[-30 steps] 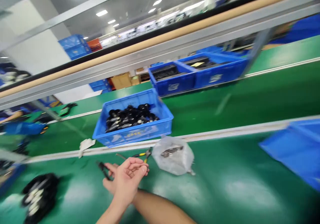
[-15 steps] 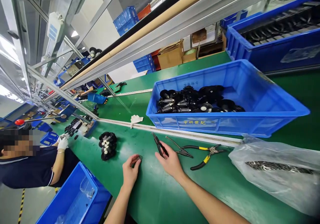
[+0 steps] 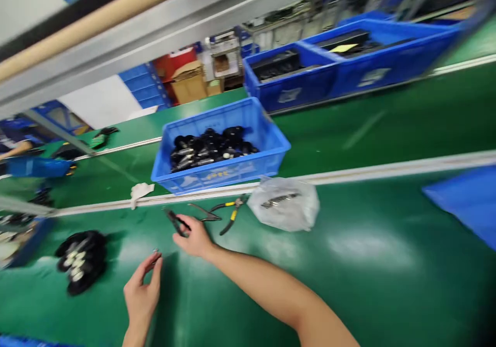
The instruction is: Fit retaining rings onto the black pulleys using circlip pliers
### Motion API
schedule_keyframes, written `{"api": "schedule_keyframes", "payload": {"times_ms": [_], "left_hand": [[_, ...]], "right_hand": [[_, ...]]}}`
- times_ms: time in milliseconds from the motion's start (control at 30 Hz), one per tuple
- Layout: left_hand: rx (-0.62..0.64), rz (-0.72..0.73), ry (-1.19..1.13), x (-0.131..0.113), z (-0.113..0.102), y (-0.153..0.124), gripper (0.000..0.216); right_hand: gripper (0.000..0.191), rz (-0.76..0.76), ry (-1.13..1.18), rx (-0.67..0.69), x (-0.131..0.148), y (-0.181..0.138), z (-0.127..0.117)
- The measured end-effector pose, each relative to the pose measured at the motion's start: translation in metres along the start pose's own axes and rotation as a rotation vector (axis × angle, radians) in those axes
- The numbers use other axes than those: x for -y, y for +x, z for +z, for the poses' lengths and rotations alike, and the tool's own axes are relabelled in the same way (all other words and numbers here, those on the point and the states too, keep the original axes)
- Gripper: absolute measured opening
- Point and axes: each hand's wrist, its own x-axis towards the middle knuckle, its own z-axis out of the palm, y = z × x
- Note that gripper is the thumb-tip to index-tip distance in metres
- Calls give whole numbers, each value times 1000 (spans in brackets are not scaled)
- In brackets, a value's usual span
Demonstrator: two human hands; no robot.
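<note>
My right hand is wrapped round the handles of black pliers, whose thin tips point up and left above the green table. Lower left, the thumb and fingertips of my left hand pinch a small shiny metal piece, too small to name. Just beyond my right hand lie a second pair of dark pliers and wire-cutter-like pliers with yellow bands. A cluster of black round parts with pale centres sits left of my left hand.
A blue crate of black parts stands behind the pale rail. Right of the pliers lies a clear plastic bag with dark metal pieces. A white glove lies by the rail. Blue bins stand farther back.
The view has swung to the right, so the co-worker at left is out of sight and a blue sheet-like edge shows at right. Both hands keep their holds.
</note>
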Motion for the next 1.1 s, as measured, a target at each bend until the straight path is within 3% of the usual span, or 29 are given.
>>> {"api": "schedule_keyframes", "payload": {"times_ms": [100, 200, 267, 367, 467, 567, 667, 733, 833, 967, 1033, 1100], "left_hand": [[111, 270, 32, -40, 20, -5, 21], [269, 623, -127, -106, 44, -14, 11], [369, 749, -198, -154, 60, -20, 18], [638, 935, -239, -209, 79, -28, 26], [761, 1037, -286, -237, 90, -33, 28], [676, 960, -323, -247, 91, -29, 26], [600, 856, -356, -235, 77, -20, 26], [584, 779, -327, -208, 58, -17, 24], [558, 573, -118, -138, 19, -30, 18], [385, 54, 109, -37, -33, -67, 14], [287, -144, 106, -3, -51, -80, 17], [215, -228, 89, 15, -59, -81, 17]], "right_hand": [[45, -23, -50, -3, 0, 7, 0], [46, -43, -65, -3, 4, 8, 0], [47, -55, -67, -2, 6, 6, 1], [46, -78, -66, 0, 7, 5, 0], [45, -94, -64, 1, 7, 6, -3], [42, -87, -40, 4, 6, 5, -5], [42, -48, 20, 1, 4, -2, -5], [44, -5, 71, -12, 0, -5, -5], [48, 36, 133, 8, -9, -5, -8], [59, 57, 131, 46, -15, -7, -17], [62, 67, 92, 56, -14, -10, -21], [62, 80, 44, 58, -13, -13, -25]]}}
